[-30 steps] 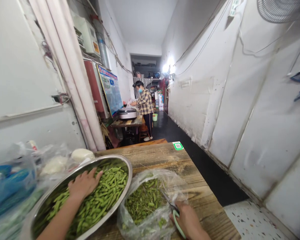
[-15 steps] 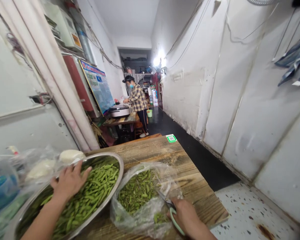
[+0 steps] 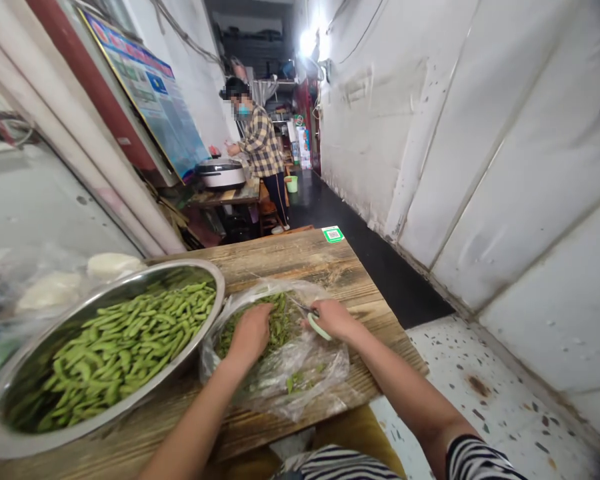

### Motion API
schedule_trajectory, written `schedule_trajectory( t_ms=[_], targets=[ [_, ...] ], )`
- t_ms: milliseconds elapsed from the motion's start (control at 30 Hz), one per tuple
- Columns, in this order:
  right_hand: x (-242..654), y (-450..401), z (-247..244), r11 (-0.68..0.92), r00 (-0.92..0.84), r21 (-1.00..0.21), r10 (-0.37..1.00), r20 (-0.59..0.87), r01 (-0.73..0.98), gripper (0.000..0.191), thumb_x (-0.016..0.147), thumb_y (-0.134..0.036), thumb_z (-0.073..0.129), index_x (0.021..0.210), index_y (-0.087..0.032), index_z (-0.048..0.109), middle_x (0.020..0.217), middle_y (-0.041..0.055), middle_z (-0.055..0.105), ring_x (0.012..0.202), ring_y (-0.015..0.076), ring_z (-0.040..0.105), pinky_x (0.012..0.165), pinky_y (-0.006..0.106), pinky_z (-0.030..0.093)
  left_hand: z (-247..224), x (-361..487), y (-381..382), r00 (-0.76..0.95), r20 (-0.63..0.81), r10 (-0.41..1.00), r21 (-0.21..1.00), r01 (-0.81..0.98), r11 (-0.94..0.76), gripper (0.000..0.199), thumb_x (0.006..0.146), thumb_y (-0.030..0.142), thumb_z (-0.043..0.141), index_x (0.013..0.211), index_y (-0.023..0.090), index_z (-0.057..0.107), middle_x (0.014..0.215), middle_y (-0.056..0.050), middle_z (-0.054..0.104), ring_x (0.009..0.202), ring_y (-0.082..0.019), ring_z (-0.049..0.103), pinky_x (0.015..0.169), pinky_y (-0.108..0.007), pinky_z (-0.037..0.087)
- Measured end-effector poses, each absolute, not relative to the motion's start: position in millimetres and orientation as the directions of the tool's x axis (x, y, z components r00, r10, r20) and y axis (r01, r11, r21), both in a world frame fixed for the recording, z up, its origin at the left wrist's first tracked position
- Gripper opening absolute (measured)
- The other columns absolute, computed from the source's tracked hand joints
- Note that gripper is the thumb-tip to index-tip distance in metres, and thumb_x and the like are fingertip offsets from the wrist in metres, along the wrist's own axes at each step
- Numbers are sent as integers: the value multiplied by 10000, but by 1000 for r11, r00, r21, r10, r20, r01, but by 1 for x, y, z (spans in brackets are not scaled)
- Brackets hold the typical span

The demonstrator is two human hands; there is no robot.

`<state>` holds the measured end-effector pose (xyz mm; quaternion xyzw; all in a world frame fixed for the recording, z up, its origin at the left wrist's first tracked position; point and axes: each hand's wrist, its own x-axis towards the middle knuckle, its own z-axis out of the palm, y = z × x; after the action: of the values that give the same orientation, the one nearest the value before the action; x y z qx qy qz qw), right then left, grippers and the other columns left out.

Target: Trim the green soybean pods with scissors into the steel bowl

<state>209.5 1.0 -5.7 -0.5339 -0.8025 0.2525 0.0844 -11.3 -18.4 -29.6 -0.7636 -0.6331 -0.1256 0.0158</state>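
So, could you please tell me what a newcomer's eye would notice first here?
Probably the shiny metal basin of green pods at left on the brown wooden table. Beside it, the left hand is over a clear plastic bag of green plant bits; the right hand holds pale-green-handled scissors. Farther back, a person in a checked shirt stands beside another table.

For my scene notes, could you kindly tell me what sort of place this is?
Probably a small eatery: a steel bowl of green pods, a QR-code sticker on the wooden table, and a bulky cooker-like appliance beyond.
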Motion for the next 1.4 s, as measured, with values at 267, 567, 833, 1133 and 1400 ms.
schedule_trajectory(
  t_ms=[267, 567, 833, 1133, 1400],
  targets=[
    [203, 3, -35, 234, -321, -504, 943, -92, 832, 409, 833, -525, 609, 1033, -181, 702, 1017, 129, 730, 966, 256, 669, 709, 273, 418, -31, 1, 25, -172, 30, 985, -29, 985, 173, 521, 935, 470, 337, 1211, 130, 620, 1295, -218, 591, 1179, -373, 561, 976, -502, 414],
    [206, 11, -38, 114, -185, -538, 979, -80, 835, 598, 824, -483, 622, 1292, -122, 539, 1039, 150, 716, 983, 264, 672, 764, 286, 449, -17, -7, 48, 182, -52, 982, 444, 885, -140, 480, 695, 491, 667, 1074, 197, 693, 1138, -112, 692, 1056, -287, 632, 918, -338, 447],
    [208, 11, -36, 119, -204, -540, 974, -101, 833, 581, 818, -502, 619, 1263, -133, 558, 1057, 154, 702, 984, 279, 657, 765, 297, 449, -16, -12, 26, 163, 8, 987, 545, 826, -141, 307, 785, 421, 593, 986, 232, 727, 1055, -59, 729, 989, -258, 650, 874, -326, 472],
    [216, 7, -32, 199, -277, -583, 960, -46, 788, 357, 830, -472, 625, 1005, -169, 692, 913, 88, 719, 866, 222, 647, 688, 258, 394, -4, 7, 0, -46, 133, 990, 702, 709, -61, 124, 701, 306, 633, 728, 185, 638, 826, -78, 710, 841, -250, 648, 826, -372, 477],
    [237, -32, -3, 349, -492, -639, 869, -54, 686, 361, 837, -517, 595, 867, -165, 671, 745, 38, 654, 715, 186, 593, 605, 240, 316, -16, 19, -52, -147, -244, 958, 944, -260, 201, 346, 519, 291, 789, 643, 156, 495, 687, -12, 644, 542, -68, 532, 488, -175, 373]
  ],
)
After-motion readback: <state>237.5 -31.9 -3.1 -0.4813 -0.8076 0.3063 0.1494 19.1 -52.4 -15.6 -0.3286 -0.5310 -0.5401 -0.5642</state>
